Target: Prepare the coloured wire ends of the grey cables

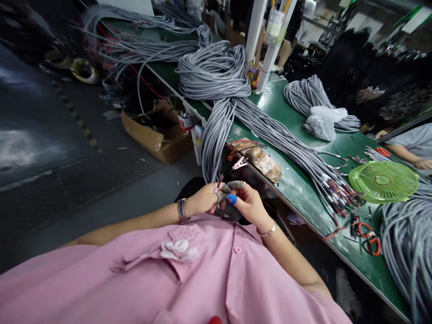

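Note:
My left hand and my right hand meet close to my chest, above my pink shirt. Both are pinched together on the stripped end of a grey cable, whose thin coloured wires stick up between the fingertips. Grey and blue finger covers show on the fingers. A watch sits on my left wrist and a thin bracelet on my right. The cable runs up into a thick hanging bundle of grey cables that drapes off the green workbench.
More grey cable coils lie on the bench, with a green fan grille, orange-handled cutters and a white plastic bag. A cardboard box stands on the floor at left. Another person's arm rests at far right.

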Demonstrator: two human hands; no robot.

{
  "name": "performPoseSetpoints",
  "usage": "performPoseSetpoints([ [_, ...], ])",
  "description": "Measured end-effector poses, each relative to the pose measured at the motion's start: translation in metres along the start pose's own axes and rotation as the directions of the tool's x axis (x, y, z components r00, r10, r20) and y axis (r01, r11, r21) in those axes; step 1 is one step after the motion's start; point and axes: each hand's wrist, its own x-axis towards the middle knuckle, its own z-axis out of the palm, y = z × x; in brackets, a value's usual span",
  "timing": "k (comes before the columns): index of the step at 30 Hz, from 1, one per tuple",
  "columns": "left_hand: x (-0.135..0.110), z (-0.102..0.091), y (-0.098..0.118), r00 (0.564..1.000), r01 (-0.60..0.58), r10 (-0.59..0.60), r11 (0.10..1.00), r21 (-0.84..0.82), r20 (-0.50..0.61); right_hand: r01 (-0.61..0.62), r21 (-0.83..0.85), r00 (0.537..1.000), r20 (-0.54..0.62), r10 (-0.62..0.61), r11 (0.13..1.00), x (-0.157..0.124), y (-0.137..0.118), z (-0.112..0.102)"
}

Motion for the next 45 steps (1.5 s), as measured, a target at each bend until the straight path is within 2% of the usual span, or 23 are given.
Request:
performPoseSetpoints([
  [3,0.003,0.003,-0.005,1.0,0.023,-0.023,1.0,-0.004,-0.001,0.0,-0.027,1.0,-0.007,-0.001,1.0,0.01,-0.004,0.014],
  [6,0.002,0.002,-0.008,1.0,0.018,-0.018,1.0,-0.004,-0.018,0.012,-0.034,0.996,-0.089,-0.015,0.999,0.018,0.001,0.02],
  [14,0.003,-0.009,-0.002,0.998,-0.028,0.023,0.995,-0.094,-0.053,-0.018,0.079,0.974,-0.222,0.036,0.997,0.024,0.021,0.005],
  [18,0.011,-0.015,-0.005,1.0,-0.014,0.015,0.999,-0.03,0.017,-0.075,0.134,0.971,-0.215,0.103,0.988,0.028,0.023,0.006],
  [21,0.014,-0.018,-0.002,0.999,-0.012,0.013,0.999,-0.03,0.041,-0.068,0.109,0.974,-0.206,0.089,0.992,0.034,0.022,0.01],
  [24,0.015,-0.018,0.005,0.999,0.044,-0.044,0.991,-0.124,0.002,-0.054,0.077,0.97,-0.231,0.07,0.996,0.039,0.021,0.011],
  [26,0.015,-0.017,0.006,0.995,0.063,-0.077,0.981,-0.184,-0.071,-0.046,0.08,0.964,-0.258,0.065,0.996,0.042,0.021,0.01],
  [30,0.018,-0.014,0.001,0.979,0.03,-0.085,0.959,-0.283,-0.184,-0.036,0.095,0.955,-0.291,0.063,0.995,0.045,0.026,0.008],
  [33,0.021,-0.013,-0.003,0.98,0.039,-0.103,0.937,-0.347,-0.17,-0.022,0.102,0.951,-0.304,0.052,0.995,0.046,0.029,0.008],
  [39,0.026,-0.018,-0.002,0.987,0.135,-0.152,0.953,-0.271,-0.043,-0.036,0.087,0.956,-0.286,0.06,0.996,0.05,0.022,0.01],
  [41,0.026,-0.018,-0.002,0.988,0.111,-0.135,0.953,-0.281,-0.069,-0.037,0.09,0.952,-0.299,0.063,0.995,0.052,0.021,0.01],
  [45,0.026,-0.016,-0.003,0.975,0.014,-0.084,0.945,-0.326,-0.204,-0.068,0.107,0.934,-0.343,0.101,0.992,0.053,0.024,0.011],
])
